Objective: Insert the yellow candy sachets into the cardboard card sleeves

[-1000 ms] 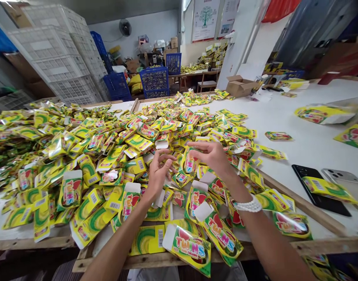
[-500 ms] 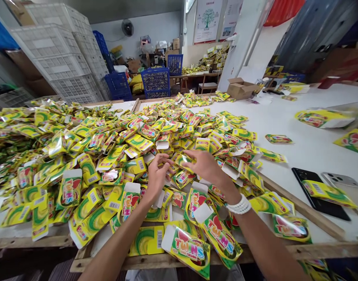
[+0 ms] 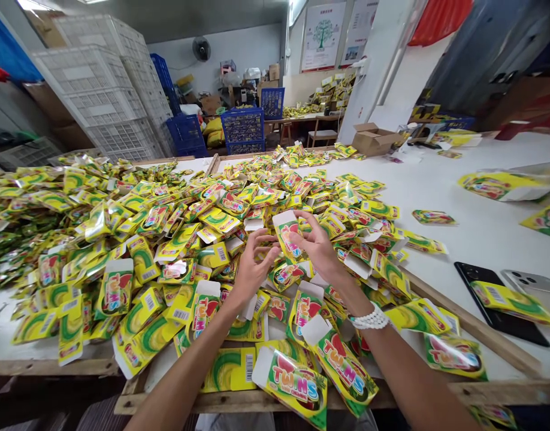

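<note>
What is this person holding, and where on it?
A small box, held by its right side in the right hand, thumb on the front. The left hand looks empty.

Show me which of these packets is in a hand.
The held packet is in the right hand, white end flap uppermost; the loose packets around it lie unheld.

Shone from a ceiling lamp [image 3: 32,5] at the upper left, lay bright on the white table [image 3: 419,179] and glinted off glossy packets [image 3: 457,354]. Fell to shadow beneath the table and darkened at upper right. Stretched toward the borders, slanting the white crates [image 3: 88,75]; softened in the background.
</note>
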Demonstrator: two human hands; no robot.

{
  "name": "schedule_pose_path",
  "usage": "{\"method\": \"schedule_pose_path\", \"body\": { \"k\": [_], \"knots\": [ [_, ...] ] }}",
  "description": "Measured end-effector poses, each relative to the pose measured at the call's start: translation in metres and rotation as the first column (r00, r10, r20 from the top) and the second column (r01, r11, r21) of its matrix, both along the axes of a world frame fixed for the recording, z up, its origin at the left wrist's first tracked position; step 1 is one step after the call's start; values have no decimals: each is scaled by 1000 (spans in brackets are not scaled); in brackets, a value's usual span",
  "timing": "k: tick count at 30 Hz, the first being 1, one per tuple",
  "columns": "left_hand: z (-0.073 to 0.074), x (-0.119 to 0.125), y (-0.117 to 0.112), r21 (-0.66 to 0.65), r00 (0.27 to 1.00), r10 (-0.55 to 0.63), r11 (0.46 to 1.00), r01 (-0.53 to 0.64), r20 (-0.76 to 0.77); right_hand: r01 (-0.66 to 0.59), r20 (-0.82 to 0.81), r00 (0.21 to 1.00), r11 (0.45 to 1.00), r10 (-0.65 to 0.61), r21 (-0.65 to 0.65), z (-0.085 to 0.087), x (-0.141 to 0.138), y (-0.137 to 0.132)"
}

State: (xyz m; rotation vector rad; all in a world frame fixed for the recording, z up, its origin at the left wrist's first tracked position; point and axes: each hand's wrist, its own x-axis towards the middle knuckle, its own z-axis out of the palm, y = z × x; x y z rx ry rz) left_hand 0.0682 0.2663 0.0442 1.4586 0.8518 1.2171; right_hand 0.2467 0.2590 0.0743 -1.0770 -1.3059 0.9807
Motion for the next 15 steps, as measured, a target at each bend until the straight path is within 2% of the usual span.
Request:
{"method": "schedule_pose_path", "body": {
  "k": [3, 9, 15],
  "knots": [
    [0, 3, -6, 22, 998, -58, 998, 57, 4, 16, -55, 998, 1000, -14, 23, 0, -12, -5],
    [1, 5, -8, 86, 997, -60, 995, 55, 53, 12, -117, 993, 1000, -14, -22, -6, -17, -4],
    [3, 3, -7, -28, 991, -86, 996, 89, 98, -25, -168, 986, 997, 13, -69, -4, -16, -6]
  ]
}}
